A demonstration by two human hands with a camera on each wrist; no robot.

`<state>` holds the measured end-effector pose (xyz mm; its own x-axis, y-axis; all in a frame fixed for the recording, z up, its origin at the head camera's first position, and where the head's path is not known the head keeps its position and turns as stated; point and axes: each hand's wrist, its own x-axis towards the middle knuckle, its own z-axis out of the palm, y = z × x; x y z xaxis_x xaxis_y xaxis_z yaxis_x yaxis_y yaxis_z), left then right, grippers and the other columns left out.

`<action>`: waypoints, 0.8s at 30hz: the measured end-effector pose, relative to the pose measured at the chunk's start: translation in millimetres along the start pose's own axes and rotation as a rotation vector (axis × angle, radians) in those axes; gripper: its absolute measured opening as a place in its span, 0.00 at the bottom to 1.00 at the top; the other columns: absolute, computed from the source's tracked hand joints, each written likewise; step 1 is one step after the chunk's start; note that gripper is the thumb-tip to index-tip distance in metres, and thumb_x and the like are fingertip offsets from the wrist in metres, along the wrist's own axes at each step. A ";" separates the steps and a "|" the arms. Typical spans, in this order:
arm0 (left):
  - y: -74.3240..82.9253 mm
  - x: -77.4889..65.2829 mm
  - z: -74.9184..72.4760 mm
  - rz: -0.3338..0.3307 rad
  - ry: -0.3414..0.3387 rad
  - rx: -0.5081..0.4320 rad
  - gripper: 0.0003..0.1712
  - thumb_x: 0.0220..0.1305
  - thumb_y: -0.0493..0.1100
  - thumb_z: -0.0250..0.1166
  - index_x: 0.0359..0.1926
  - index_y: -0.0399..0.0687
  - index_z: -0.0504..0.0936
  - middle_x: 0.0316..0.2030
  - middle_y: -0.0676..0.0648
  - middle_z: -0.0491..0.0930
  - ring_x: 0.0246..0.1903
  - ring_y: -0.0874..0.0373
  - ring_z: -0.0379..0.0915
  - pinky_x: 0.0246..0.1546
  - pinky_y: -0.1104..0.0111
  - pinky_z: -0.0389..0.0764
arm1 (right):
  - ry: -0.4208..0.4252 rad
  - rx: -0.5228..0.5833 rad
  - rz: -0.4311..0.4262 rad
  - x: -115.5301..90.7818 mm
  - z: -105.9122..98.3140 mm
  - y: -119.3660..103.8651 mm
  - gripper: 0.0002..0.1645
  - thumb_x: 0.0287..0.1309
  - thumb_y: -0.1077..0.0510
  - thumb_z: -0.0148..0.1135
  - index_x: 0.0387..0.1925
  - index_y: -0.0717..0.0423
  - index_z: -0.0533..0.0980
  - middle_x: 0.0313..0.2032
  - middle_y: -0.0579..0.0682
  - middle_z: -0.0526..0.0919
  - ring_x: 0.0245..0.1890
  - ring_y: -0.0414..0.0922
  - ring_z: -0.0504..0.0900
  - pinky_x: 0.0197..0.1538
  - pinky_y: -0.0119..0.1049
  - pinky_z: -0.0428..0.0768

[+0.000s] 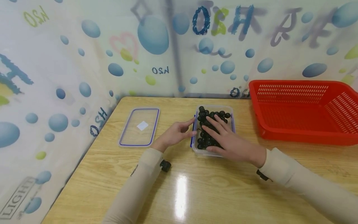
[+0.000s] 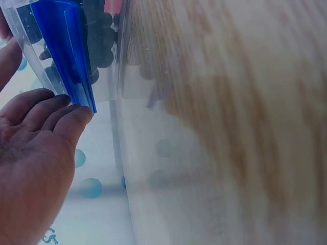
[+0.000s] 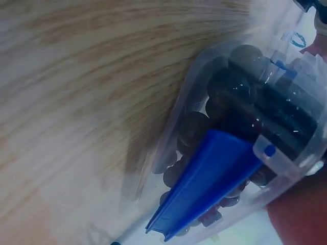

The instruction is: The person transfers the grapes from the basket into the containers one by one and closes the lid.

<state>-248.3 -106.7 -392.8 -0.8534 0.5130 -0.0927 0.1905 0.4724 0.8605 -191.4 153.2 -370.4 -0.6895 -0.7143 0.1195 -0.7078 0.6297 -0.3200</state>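
Dark round grapes (image 1: 205, 137) fill a clear plastic container (image 1: 199, 152) with blue side clips, standing on the table. My right hand (image 1: 227, 143) lies over the grapes with fingers spread, its fingertips resting on them. At the container's left side is my left hand (image 1: 176, 133), thumb and fingers extended and touching the wall near the blue clip (image 1: 193, 132). In the left wrist view the left fingertips meet the lower end of the hanging blue clip (image 2: 66, 51). The right wrist view shows another blue clip (image 3: 209, 178) hanging against the container, with grapes behind the wall.
A clear lid (image 1: 134, 130) with a blue seal and a white label lies flat on the left of the table (image 1: 223, 193). The large red basket (image 1: 307, 133) stands at the right. A patterned sheet (image 1: 181, 74) hangs behind and to the left.
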 end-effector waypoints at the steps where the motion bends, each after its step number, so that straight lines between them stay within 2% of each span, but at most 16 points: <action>1: 0.4 0.1 -0.1 0.001 0.001 0.002 0.39 0.67 0.56 0.65 0.74 0.58 0.61 0.72 0.52 0.58 0.67 0.46 0.61 0.65 0.60 0.65 | -0.017 0.013 -0.008 0.2 0.8 0.3 0.41 0.72 0.38 0.48 0.77 0.51 0.53 0.77 0.54 0.37 0.75 0.58 0.31 0.68 0.66 0.51; 3: 0.8 0.3 0.0 0.001 0.003 0.001 0.39 0.66 0.55 0.65 0.74 0.58 0.61 0.72 0.52 0.59 0.67 0.45 0.61 0.65 0.60 0.65 | -0.039 0.045 -0.018 0.4 1.9 0.7 0.38 0.75 0.40 0.42 0.77 0.52 0.50 0.77 0.52 0.33 0.74 0.55 0.28 0.69 0.64 0.47; 6: 1.3 0.3 0.3 -0.003 0.005 0.006 0.39 0.66 0.55 0.65 0.74 0.58 0.61 0.71 0.51 0.59 0.67 0.45 0.61 0.65 0.59 0.65 | -0.059 0.073 0.010 0.7 2.4 0.6 0.37 0.77 0.41 0.38 0.78 0.51 0.47 0.77 0.53 0.33 0.75 0.56 0.32 0.70 0.63 0.48; 10: 1.9 -0.5 0.8 -0.024 0.008 0.017 0.39 0.66 0.56 0.65 0.74 0.59 0.61 0.71 0.49 0.59 0.66 0.44 0.61 0.65 0.58 0.66 | -0.104 0.063 0.111 -0.9 3.4 -0.3 0.42 0.74 0.35 0.39 0.79 0.46 0.41 0.77 0.56 0.31 0.72 0.67 0.44 0.67 0.64 0.57; 13: 1.3 -0.9 1.3 -0.034 0.009 0.025 0.39 0.66 0.57 0.65 0.74 0.61 0.61 0.71 0.47 0.59 0.66 0.44 0.61 0.64 0.57 0.67 | -0.136 0.040 0.169 -2.5 5.0 -1.3 0.45 0.72 0.33 0.41 0.79 0.43 0.37 0.76 0.57 0.29 0.69 0.73 0.46 0.63 0.65 0.62; 17: -0.3 -1.2 1.9 -0.031 0.010 0.034 0.38 0.66 0.57 0.64 0.74 0.61 0.61 0.71 0.47 0.60 0.66 0.44 0.62 0.63 0.58 0.68 | -0.134 0.031 0.175 -3.8 6.4 -2.1 0.45 0.72 0.34 0.41 0.79 0.44 0.37 0.76 0.57 0.29 0.68 0.75 0.47 0.63 0.65 0.63; 20: -1.0 -1.4 2.3 -0.034 0.012 0.035 0.38 0.66 0.58 0.64 0.74 0.62 0.61 0.71 0.48 0.60 0.66 0.44 0.62 0.63 0.58 0.68 | -0.120 0.064 0.173 -4.7 5.9 -1.9 0.45 0.72 0.32 0.40 0.79 0.43 0.39 0.76 0.57 0.29 0.68 0.75 0.46 0.63 0.66 0.61; 24: 0.5 -1.5 2.0 -0.033 0.016 0.040 0.38 0.66 0.57 0.65 0.74 0.62 0.62 0.71 0.49 0.60 0.66 0.44 0.62 0.64 0.57 0.67 | -0.093 0.102 0.177 -2.0 4.1 -3.3 0.46 0.69 0.28 0.38 0.79 0.42 0.42 0.77 0.54 0.30 0.72 0.68 0.40 0.66 0.67 0.55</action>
<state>-245.9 -105.8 -393.3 -0.8673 0.4850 -0.1121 0.1811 0.5172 0.8365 -187.0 151.4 -373.4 -0.7815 -0.6231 -0.0326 -0.5542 0.7171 -0.4227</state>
